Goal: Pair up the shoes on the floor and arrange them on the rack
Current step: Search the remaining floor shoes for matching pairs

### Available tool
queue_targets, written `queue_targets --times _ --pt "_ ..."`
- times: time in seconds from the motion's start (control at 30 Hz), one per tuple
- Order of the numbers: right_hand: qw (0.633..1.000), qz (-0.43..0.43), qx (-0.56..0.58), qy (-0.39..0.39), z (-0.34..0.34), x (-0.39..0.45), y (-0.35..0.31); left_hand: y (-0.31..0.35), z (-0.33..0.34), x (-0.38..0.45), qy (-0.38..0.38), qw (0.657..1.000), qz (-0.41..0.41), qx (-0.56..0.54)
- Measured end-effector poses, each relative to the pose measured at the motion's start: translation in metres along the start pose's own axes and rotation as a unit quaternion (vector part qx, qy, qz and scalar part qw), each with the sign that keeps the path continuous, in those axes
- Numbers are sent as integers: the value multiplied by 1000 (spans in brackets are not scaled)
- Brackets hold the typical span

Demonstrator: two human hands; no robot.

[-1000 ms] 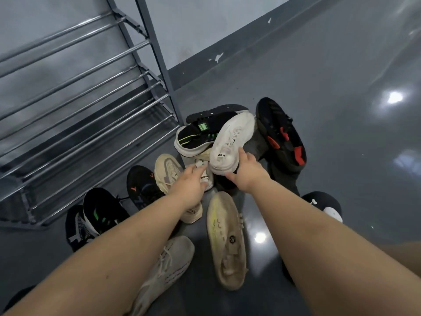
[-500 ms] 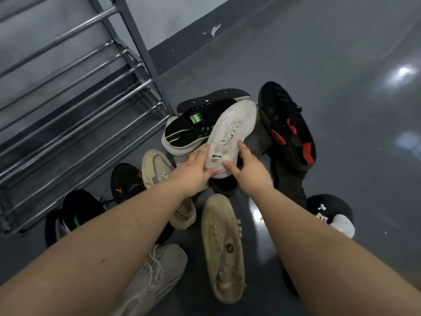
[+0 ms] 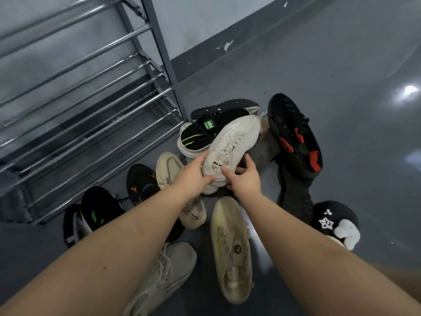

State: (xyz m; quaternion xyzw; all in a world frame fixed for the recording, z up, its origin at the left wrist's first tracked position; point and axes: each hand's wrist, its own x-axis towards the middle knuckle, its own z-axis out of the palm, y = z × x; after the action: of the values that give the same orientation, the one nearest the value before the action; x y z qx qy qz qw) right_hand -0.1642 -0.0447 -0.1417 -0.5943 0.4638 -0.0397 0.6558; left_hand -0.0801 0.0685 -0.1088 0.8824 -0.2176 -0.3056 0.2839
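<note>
Both hands grip the white sneaker (image 3: 230, 151) at its heel end, left hand (image 3: 193, 176) and right hand (image 3: 245, 181) either side, above the shoe pile on the floor (image 3: 330, 65). Its long axis runs diagonally, toe pointing up-right, away from the rack (image 3: 91, 99). Bare floor lies open to the right; the rack's corner post (image 3: 164, 60) stands near on the left.

Under me lies a glossy grey floor (image 3: 341, 65) (catching light glare), meeting a pale wall (image 3: 193, 23) with a dark baseboard (image 3: 205, 58).
</note>
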Motion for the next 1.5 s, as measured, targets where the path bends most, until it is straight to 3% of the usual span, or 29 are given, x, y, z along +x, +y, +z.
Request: queue_targets --times 0.23,0.37,0.43,0.53,0.63,0.77,0.97,1.17,1.3,1.4,1.5 --pt "996 -24 58 -58 56 -80 27 -63 -28 -90 40 997 -22 -64" --pt "993 -76 -47 -76 81 -129 51 -97 -33 -134 52 978 -89 -183" --pt "985 -77 -105 -112 91 -153 62 -113 -35 -156 79 956 -154 -238" --pt "965 -65 -174 -183 102 -180 72 -141 -39 -192 85 889 -248 -375" --pt "943 -70 -207 -253 109 -191 74 -160 -45 -222 66 837 -272 -470" --pt "926 -46 -209 -310 110 -202 72 -161 -45 -237 17 811 -270 -519" --pt "917 -35 -245 -314 101 -198 73 -170 -33 -241 3 787 -278 -550" --pt "953 69 -157 -250 101 -187 71 -174 -30 -244 -26 764 -279 -581" --pt "975 99 -91 -175 90 -161 52 -177 -29 -245 -104 792 -287 -528" --pt "986 89 -110 -92 70 -142 38 -174 -27 -243 -148 805 -278 -502" --pt "987 88 -113 -75 53 -131 33 -171 -22 -242 -176 827 -278 -456"
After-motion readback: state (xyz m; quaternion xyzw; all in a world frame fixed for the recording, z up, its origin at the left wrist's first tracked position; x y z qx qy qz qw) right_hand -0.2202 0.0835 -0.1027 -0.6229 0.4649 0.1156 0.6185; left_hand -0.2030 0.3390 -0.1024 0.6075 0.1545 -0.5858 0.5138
